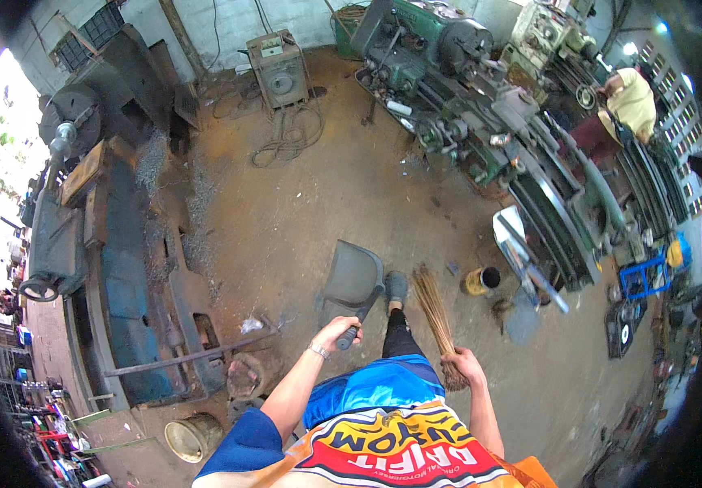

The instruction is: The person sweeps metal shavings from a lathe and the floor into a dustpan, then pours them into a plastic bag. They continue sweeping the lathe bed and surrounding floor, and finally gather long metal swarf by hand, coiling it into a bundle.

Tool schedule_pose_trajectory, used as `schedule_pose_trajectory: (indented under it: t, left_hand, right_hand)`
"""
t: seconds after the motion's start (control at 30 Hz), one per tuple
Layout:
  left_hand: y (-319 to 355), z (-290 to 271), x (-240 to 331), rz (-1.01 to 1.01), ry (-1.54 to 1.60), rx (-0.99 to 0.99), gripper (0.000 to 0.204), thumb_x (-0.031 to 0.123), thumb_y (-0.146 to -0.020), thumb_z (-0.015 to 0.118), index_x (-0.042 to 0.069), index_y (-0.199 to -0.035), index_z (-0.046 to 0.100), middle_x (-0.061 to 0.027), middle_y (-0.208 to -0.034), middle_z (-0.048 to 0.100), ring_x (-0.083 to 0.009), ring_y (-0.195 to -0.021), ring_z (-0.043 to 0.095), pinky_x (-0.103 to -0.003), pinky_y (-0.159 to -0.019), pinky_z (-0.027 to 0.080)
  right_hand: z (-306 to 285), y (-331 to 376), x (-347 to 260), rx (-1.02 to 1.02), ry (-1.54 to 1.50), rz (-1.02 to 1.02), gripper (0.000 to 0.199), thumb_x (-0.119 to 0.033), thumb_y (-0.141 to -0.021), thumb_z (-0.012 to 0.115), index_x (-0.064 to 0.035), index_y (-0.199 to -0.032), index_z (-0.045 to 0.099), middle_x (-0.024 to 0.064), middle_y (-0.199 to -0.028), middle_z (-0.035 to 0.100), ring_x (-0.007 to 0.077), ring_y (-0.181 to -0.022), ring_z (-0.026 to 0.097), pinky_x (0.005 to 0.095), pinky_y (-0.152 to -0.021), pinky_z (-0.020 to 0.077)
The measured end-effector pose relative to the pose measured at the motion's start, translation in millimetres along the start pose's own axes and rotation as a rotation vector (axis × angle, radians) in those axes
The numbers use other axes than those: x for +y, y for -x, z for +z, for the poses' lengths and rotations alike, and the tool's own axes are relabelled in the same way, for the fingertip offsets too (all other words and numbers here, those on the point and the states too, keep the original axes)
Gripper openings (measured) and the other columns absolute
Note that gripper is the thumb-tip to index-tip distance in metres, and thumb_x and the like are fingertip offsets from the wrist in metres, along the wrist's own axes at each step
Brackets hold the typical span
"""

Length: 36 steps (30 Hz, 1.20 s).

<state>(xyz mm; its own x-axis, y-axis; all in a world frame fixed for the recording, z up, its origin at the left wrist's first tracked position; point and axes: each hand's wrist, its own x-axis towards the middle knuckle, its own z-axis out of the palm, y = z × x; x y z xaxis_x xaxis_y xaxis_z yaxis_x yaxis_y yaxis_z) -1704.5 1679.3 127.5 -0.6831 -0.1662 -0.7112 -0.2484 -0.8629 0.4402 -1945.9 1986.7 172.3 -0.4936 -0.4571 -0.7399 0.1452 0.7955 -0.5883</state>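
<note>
A dark grey dustpan (pixel 352 275) hangs in front of me to the left, its wide pan pointing away. My left hand (pixel 338 334) is closed around its handle. To the right, my right hand (pixel 465 365) grips a stick broom (pixel 432 313), a bundle of thin brown twigs, near its lower end in the picture. The twig tips fan out away from me, beside my shod foot (pixel 396 286). Whether the dustpan or the broom touches the floor I cannot tell.
Lathes line the left (pixel 127 301) and the right (pixel 481 106). A welding machine (pixel 279 73) with coiled cable stands at the far wall. A yellow can (pixel 476 282) sits right of the broom; a bucket (pixel 191 437) is at lower left. A person (pixel 629 106) bends over a far-right machine.
</note>
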Motion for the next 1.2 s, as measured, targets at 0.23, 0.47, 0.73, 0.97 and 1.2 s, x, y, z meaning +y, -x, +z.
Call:
schedule_pose_trajectory:
  t: [0.23,0.47,0.73,0.97,1.2]
  left_hand:
    - [-135.7,35.0,163.6,0.127,0.258,-0.019,0.016,0.021,-0.091,0.061,0.006,-0.084,0.061,-0.0078,-0.075,0.064,-0.0179,-0.063,0.060,-0.030,-0.055,0.050]
    - [-233.1,45.6,306.7,0.183,0.344,0.044,0.019,0.020,-0.091,0.057,0.002,-0.087,0.059,-0.0124,-0.071,0.066,-0.0198,-0.057,0.063,-0.031,-0.050,0.054]
    - [-317.1,-49.9,450.9,0.330,0.362,0.005,0.020,0.023,-0.092,0.061,0.003,-0.090,0.062,-0.0108,-0.074,0.067,-0.0192,-0.063,0.065,-0.031,-0.053,0.054]
    - [-299.5,-113.0,554.4,0.326,0.348,0.252,0.020,0.020,-0.085,0.061,0.001,-0.079,0.063,-0.0136,-0.067,0.067,-0.0189,-0.053,0.064,-0.032,-0.048,0.053]
    - [-269.2,-170.5,557.9,0.360,0.614,0.493,0.021,0.022,-0.090,0.061,0.002,-0.086,0.061,-0.0093,-0.071,0.065,-0.0181,-0.059,0.065,-0.031,-0.051,0.056]
  right_hand:
    - [-52.0,-199.2,-229.1,-0.080,0.062,-0.192,0.051,-0.028,-0.076,0.073,0.0105,-0.108,0.064,0.0137,-0.095,0.070,0.0184,-0.077,0.066,0.0305,-0.071,0.0513]
    - [-55.3,-321.5,-459.4,-0.318,-0.150,-0.197,0.029,-0.019,-0.085,0.064,0.0021,-0.104,0.061,0.0059,-0.074,0.061,0.0156,-0.058,0.059,0.0300,-0.054,0.0483]
    - [-14.3,-460.6,-595.3,-0.359,-0.070,-0.243,0.032,-0.022,-0.085,0.061,0.0003,-0.107,0.062,0.0108,-0.083,0.065,0.0218,-0.063,0.065,0.0347,-0.057,0.0524]
    - [33.1,-495.7,-720.6,-0.443,-0.080,-0.080,0.030,-0.029,-0.087,0.059,-0.0012,-0.098,0.062,0.0119,-0.075,0.065,0.0224,-0.060,0.064,0.0334,-0.052,0.0527]
    - [102.5,-576.0,-821.0,-0.551,0.077,0.022,0.030,-0.029,-0.087,0.060,-0.0011,-0.099,0.061,0.0120,-0.078,0.065,0.0215,-0.061,0.064,0.0333,-0.051,0.0534]
